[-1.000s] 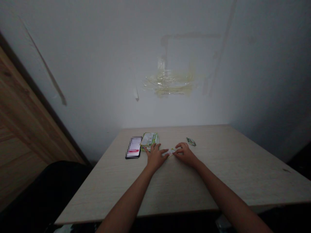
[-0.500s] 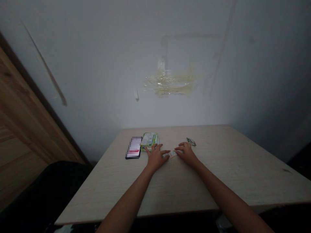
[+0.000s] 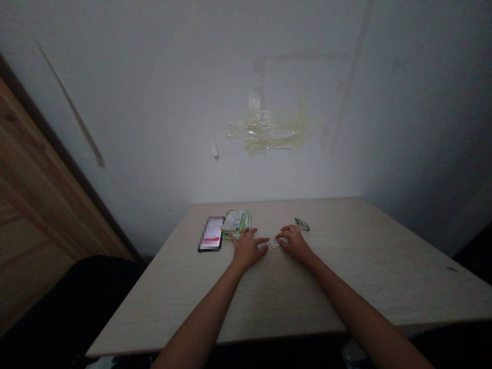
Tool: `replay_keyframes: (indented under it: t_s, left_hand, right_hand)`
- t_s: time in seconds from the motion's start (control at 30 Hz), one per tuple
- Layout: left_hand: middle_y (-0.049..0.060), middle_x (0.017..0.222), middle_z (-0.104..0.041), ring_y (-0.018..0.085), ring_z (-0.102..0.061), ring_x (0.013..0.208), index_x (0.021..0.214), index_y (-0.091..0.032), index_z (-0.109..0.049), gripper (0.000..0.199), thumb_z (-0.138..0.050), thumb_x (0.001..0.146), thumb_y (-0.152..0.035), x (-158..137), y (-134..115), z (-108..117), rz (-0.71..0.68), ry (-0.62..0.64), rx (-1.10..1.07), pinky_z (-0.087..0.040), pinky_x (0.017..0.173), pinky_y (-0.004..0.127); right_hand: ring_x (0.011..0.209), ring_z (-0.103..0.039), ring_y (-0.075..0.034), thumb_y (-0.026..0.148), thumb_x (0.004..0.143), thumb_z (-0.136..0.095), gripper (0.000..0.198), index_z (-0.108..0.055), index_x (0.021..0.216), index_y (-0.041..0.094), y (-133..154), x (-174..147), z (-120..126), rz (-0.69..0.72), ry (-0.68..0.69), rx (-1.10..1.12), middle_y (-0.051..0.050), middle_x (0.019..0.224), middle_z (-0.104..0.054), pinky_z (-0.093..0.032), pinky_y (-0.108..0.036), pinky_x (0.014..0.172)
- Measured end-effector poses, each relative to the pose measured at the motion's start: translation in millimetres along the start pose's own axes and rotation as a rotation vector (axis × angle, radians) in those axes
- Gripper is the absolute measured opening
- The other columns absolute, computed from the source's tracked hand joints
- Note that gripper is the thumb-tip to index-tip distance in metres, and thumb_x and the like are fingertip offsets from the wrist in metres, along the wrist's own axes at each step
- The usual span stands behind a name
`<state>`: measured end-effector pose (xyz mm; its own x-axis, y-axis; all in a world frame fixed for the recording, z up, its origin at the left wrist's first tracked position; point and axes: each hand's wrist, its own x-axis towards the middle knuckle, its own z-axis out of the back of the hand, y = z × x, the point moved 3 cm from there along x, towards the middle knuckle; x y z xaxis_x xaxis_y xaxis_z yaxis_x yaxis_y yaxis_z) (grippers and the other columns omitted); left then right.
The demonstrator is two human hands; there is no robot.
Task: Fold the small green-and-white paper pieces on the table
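Observation:
A small flat packet [image 3: 273,244], pale with coloured print, lies on the table between my two hands. My left hand [image 3: 245,251] is spread open, palm down, with its thumb and index finger at the packet's left end. Its other fingertips reach the front edge of a stack of green and white packets [image 3: 236,221]. From the other side, my right hand [image 3: 295,243] has its fingers bent and closed at the packet's right end, covering that end. Just beyond the right hand rests a small dark green and white sachet [image 3: 302,224].
A phone [image 3: 211,234] with its screen lit lies left of the stack. The wooden table [image 3: 369,266] meets a wall [image 3: 154,102] at the back, where clear tape [image 3: 265,134] is stuck. A dark chair-like shape [image 3: 77,302] stands at the left.
Both hands stay at the packet's ends, with hardly any movement. The phone, stack and sachet are where they were.

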<state>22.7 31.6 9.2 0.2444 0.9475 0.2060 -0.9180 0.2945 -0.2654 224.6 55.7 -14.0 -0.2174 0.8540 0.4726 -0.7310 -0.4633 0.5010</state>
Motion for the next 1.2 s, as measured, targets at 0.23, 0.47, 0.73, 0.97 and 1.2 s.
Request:
replay_keyframes:
  t_s: [0.23, 0.47, 0.73, 0.97, 1.2]
  left_hand:
    - [-0.002, 0.146, -0.047, 0.035, -0.029, 0.14, 0.116, -0.056, -0.062, 0.032, -0.057, 0.085, -0.055, 0.6, 2.0, -2.6, -0.018, -0.029, 0.01, 0.002, 0.104, 0.08]
    - [-0.002, 0.144, -0.049, 0.035, -0.03, 0.139, 0.116, -0.056, -0.062, 0.031, -0.057, 0.085, -0.055, -0.2, 0.9, -1.7, -0.026, -0.043, 0.015, 0.001, 0.104, 0.08]
    - [-0.001, 0.145, -0.048, 0.035, -0.028, 0.14, 0.116, -0.054, -0.063, 0.032, -0.058, 0.085, -0.054, -0.2, -0.5, 0.0, -0.002, -0.021, 0.001, 0.003, 0.106, 0.077]
    - [-0.001, 0.146, -0.047, 0.034, -0.026, 0.141, 0.118, -0.053, -0.062, 0.033, -0.058, 0.085, -0.053, -0.9, -1.5, 1.6, 0.012, -0.005, -0.003, 0.006, 0.107, 0.075]
    - [-0.001, 0.146, -0.047, 0.034, -0.027, 0.141, 0.117, -0.054, -0.062, 0.032, -0.058, 0.085, -0.054, -0.9, -1.6, 2.3, 0.005, -0.006, -0.004, 0.005, 0.106, 0.076]
  right_hand:
    - [0.105, -0.052, -0.023, 0.017, 0.081, -0.062, 0.016, -0.073, 0.092, 0.019, 7.0, -0.3, 2.2, 0.076, 0.015, 0.046, -0.008, 0.101, -0.064, -0.038, -0.039, 0.099]
    - [0.099, -0.054, -0.022, 0.012, 0.082, -0.059, 0.015, -0.071, 0.088, 0.019, 13.0, 1.2, 2.9, 0.18, 0.051, 0.012, -0.007, 0.094, -0.066, -0.041, -0.037, 0.093]
    - [0.099, -0.055, -0.021, 0.013, 0.084, -0.057, 0.022, -0.07, 0.1, 0.017, 3.8, 1.8, -5.9, 0.162, 0.041, 0.048, -0.008, 0.095, -0.068, -0.042, -0.037, 0.094]
    - [0.103, -0.049, -0.025, 0.02, 0.085, -0.061, 0.023, -0.073, 0.104, 0.017, 4.0, -0.1, -4.9, 0.074, 0.028, -0.073, -0.012, 0.1, -0.061, -0.04, -0.042, 0.097]
    - [0.103, -0.049, -0.023, 0.016, 0.083, -0.06, 0.018, -0.074, 0.093, 0.019, 8.6, 1.4, -1.4, 0.067, 0.039, -0.023, -0.009, 0.097, -0.061, -0.039, -0.041, 0.098]
